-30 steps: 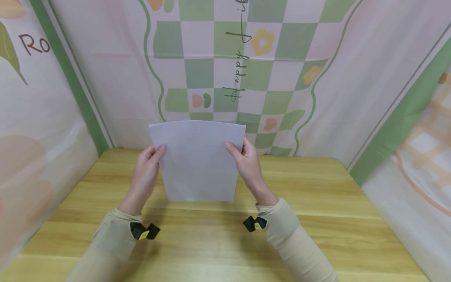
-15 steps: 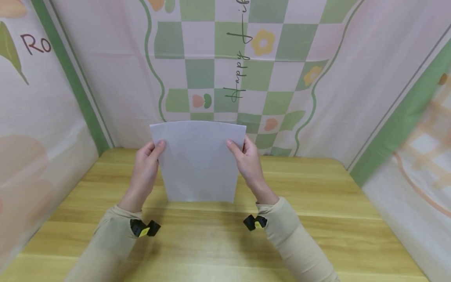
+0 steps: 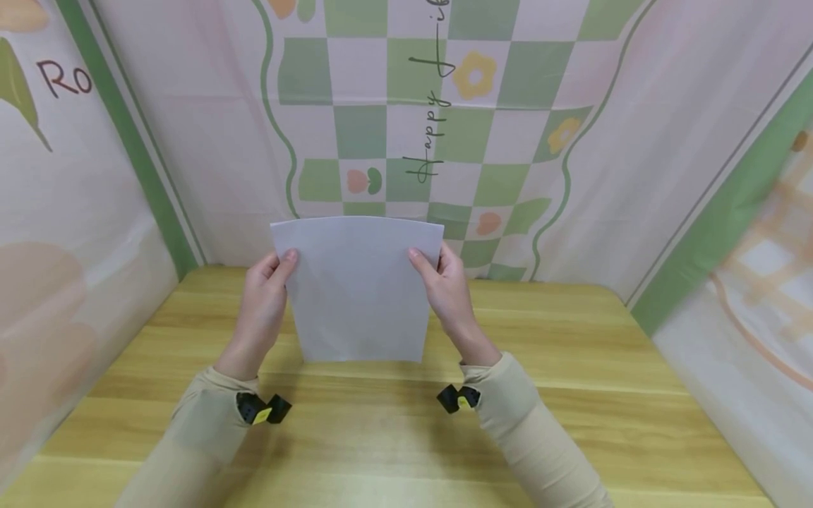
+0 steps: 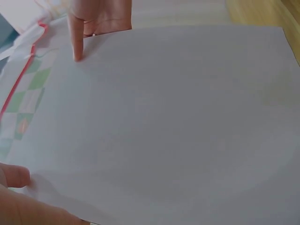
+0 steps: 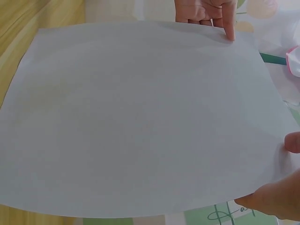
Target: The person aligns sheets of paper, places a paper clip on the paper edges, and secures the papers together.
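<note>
A plain white sheet of paper (image 3: 358,296) is held up between both hands, its top edge bowed slightly. My left hand (image 3: 263,303) pinches its left edge near the top, thumb on the side facing me and the other fingers behind. On the opposite edge, my right hand (image 3: 451,296) pinches at about the same height in the same way. The paper (image 4: 168,122) fills most of the left wrist view, with a thumb at lower left. In the right wrist view the sheet (image 5: 136,117) looks blank, and fingers behind it are hidden.
Under the hands lies a wooden table (image 3: 375,437). Behind it hangs a checkered green-and-white cloth (image 3: 413,134) with flowers and lettering. More printed cloth (image 3: 82,233) encloses the left side, and another green-striped cloth (image 3: 724,233) the right.
Almost nothing differs. Both thumbs have slid or risen very slightly, and the paper stays at nearly the same place in both hands.
</note>
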Demonstrator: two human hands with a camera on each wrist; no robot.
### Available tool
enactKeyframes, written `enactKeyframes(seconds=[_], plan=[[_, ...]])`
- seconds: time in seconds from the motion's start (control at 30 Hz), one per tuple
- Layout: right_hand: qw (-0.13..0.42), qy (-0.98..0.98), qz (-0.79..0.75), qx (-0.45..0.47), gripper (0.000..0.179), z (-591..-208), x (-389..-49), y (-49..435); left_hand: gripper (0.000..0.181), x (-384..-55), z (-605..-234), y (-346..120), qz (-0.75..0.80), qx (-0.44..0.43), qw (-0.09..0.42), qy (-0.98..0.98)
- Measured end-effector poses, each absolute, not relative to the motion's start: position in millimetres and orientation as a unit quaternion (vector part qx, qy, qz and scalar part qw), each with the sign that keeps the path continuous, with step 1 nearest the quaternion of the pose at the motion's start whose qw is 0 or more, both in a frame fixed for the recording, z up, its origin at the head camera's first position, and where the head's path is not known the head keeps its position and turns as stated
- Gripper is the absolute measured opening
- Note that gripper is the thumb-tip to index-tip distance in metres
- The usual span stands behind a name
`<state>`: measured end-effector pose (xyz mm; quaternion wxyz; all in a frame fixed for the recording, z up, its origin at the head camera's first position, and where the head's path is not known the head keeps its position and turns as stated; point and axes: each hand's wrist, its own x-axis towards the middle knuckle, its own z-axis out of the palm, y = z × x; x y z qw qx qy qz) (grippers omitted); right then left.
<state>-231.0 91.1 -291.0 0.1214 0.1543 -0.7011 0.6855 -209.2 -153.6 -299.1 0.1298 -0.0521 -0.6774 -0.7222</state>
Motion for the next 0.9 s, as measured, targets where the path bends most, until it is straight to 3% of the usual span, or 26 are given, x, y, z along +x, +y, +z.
enactKeyframes(seconds=[0.27, 0.63, 0.9], plan=[[0.128, -0.703, 0.682, 0.157, 0.028, -285.7, -229.5, 91.9, 0.045, -207.5, -295.3, -153.4, -0.719, -0.06, 0.138, -0.679], [0.126, -0.706, 0.681, 0.149, 0.029, -283.1, -229.7, 93.6, 0.027, -209.0, -295.0, -152.6, -0.734, -0.075, 0.155, -0.657], [0.124, -0.709, 0.68, 0.141, 0.029, -283.8, -230.4, 94.3, 0.028, -209.2, -294.7, -152.1, -0.734, -0.074, 0.157, -0.656]])
